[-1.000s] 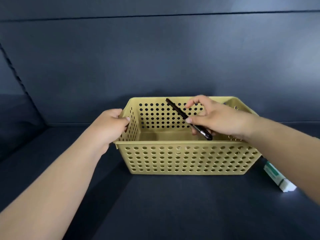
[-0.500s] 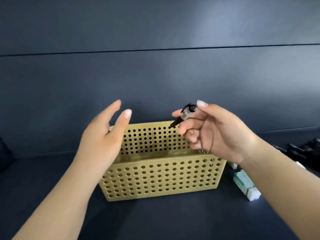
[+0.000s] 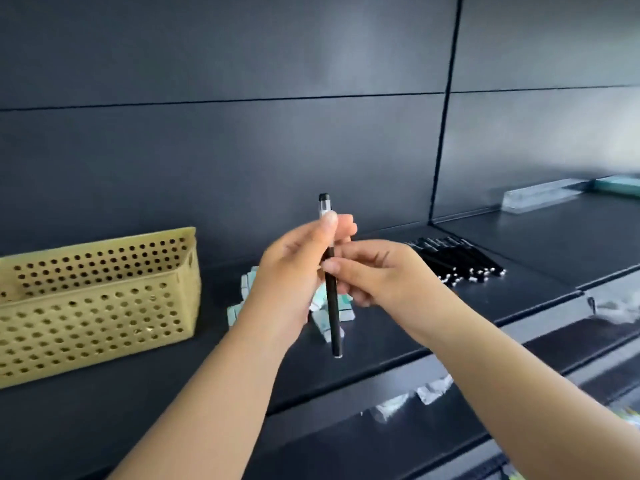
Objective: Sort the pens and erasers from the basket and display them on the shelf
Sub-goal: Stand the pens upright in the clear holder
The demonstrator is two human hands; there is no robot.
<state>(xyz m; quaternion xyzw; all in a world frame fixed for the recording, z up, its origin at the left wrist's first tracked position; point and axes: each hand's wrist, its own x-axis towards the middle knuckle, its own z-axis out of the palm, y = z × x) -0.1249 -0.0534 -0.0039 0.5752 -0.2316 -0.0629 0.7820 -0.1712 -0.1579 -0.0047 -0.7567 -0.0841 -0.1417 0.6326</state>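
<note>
A black pen [image 3: 333,306] stands almost upright in mid-air in front of me. My left hand [image 3: 294,275] pinches its upper part and my right hand [image 3: 377,271] grips its middle. Behind my hands several white and green erasers [image 3: 325,322] lie in a loose heap on the dark shelf [image 3: 381,344], partly hidden. To the right lies a row of several black pens [image 3: 457,261]. The yellow perforated basket [image 3: 93,306] sits at the left of the shelf; its inside is not visible.
A dark back wall with a vertical divider [image 3: 443,133] closes the shelf. A clear box [image 3: 540,197] and a teal box [image 3: 620,185] lie on the neighbouring shelf at the right. Small wrapped packets [image 3: 408,400] hang below the shelf's front edge.
The view swung right, leaving the basket at the left. My right hand carried the pen away from the basket, and my left hand, open before, now holds the pen too.
</note>
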